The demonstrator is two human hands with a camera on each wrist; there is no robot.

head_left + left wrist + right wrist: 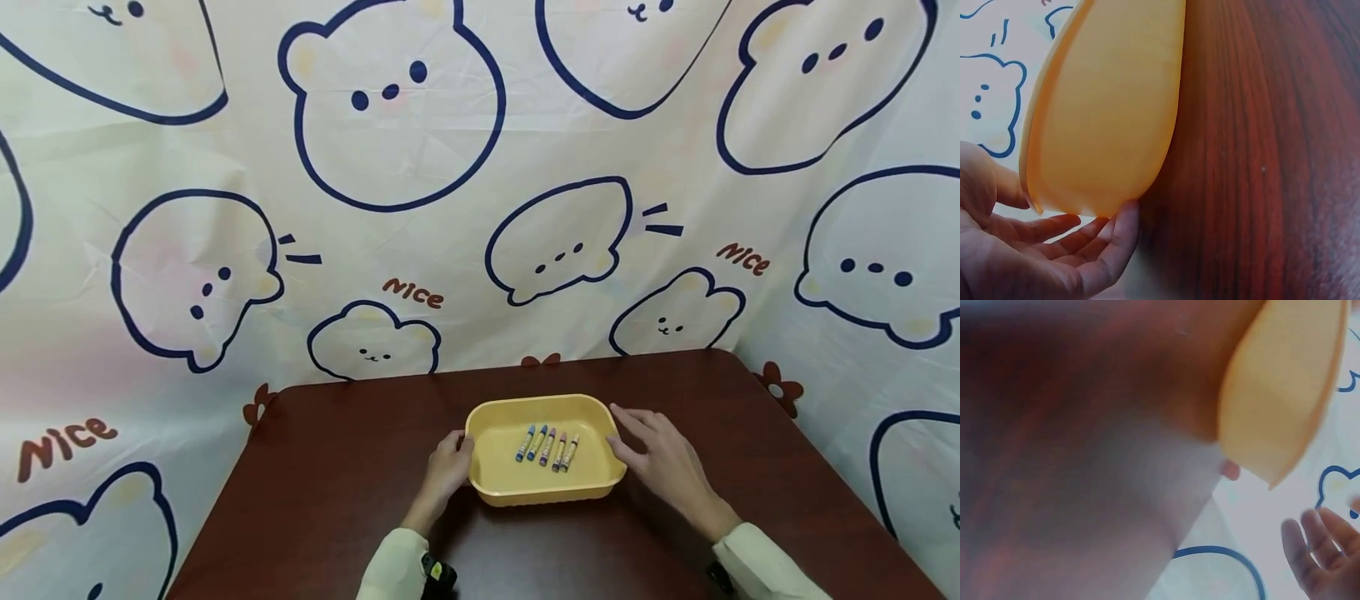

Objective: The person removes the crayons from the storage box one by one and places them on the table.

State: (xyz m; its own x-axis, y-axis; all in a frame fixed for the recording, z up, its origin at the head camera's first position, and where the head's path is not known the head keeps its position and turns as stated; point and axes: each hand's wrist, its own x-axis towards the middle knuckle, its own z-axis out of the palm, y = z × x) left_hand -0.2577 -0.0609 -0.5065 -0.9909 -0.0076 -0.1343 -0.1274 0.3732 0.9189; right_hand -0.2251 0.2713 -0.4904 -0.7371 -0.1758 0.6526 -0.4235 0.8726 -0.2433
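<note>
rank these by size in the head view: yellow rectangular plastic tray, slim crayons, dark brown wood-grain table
1. Dark brown wood-grain table
2. Yellow rectangular plastic tray
3. Slim crayons; all five look alike

Draped-off corner, wider premises not identifiable as home or office, pale creased cloth (465, 242) forming walls at back and right, printed with blue-outlined cartoon animals (390, 108) and brown lettering (412, 293) reading "Nice", dark wood-grain table (337, 467) close against it.
</note>
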